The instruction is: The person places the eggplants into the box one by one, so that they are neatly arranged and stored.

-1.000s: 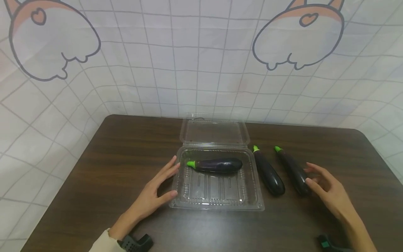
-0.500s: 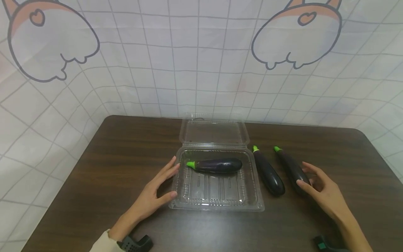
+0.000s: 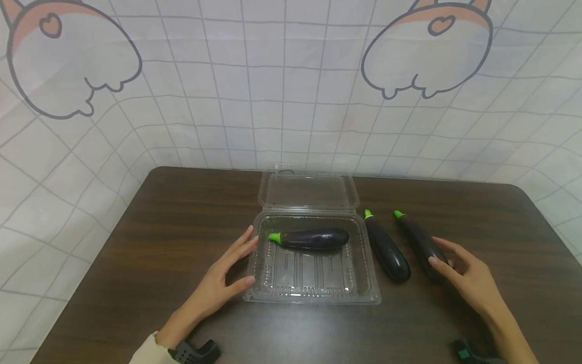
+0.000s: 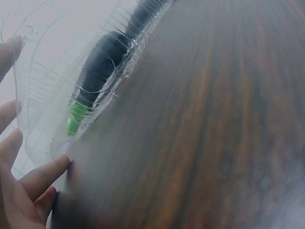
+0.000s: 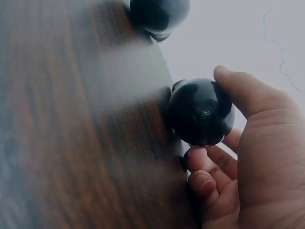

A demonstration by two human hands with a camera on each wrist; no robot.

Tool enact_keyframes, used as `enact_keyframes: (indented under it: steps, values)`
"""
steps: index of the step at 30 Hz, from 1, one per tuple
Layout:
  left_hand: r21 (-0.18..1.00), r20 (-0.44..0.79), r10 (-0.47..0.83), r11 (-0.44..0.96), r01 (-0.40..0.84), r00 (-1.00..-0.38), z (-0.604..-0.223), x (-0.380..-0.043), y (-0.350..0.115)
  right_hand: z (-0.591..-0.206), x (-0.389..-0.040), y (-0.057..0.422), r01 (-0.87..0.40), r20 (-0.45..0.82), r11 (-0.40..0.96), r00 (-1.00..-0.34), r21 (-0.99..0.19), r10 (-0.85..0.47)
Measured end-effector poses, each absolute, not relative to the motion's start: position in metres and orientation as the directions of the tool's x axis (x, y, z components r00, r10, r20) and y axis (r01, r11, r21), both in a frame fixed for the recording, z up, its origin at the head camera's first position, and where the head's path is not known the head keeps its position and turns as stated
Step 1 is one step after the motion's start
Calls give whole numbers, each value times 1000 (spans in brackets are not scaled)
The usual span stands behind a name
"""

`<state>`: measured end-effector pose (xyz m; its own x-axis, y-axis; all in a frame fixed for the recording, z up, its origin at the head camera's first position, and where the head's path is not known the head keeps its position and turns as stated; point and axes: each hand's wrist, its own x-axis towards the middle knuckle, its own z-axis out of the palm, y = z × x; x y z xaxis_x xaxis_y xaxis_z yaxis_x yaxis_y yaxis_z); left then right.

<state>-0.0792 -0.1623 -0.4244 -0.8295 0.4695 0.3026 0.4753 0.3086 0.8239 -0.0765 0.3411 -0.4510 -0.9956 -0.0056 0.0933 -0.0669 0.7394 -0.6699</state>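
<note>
A clear plastic clamshell container (image 3: 313,296) lies with its lid (image 3: 309,192) folded back, and one eggplant (image 3: 316,238) rests crosswise in its base. My left hand (image 3: 223,275) touches the container's left side with spread, nearly straight fingers; the left wrist view shows the fingertips (image 4: 57,164) at the plastic wall. On the right, my right hand (image 3: 468,278) grips the rounded lower end of an outer eggplant (image 3: 420,242). Its thumb is on one side and its curled fingers on the other, as the right wrist view shows. Another eggplant (image 3: 388,253) lies between that one and the container.
Everything stands on a dark wood-grain table (image 3: 182,217) with rounded far corners. Behind it hangs a white grid-patterned cloth (image 3: 254,101) with cartoon drawings. Dark bands (image 3: 195,351) are on the wrists.
My right hand has moved slightly left and closed around the outer eggplant's lower end. The left hand, the container and the other eggplants look unchanged.
</note>
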Motion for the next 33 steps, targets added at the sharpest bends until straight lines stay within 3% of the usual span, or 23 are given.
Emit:
enact_keyframes:
  steps: [17,24,33]
  values:
    - [826,302,468,307,473,-831,-423,-78,-162,-449,-78,342,-76,117,755,-993,-651,1]
    - [810,317,470,319,493,-824,-456,-90,-170,-448,-76,342,-78,131,738,-991,-670,15]
    - [809,303,467,335,483,-831,-459,-91,-171,-445,-77,340,-96,154,723,-988,-684,14]
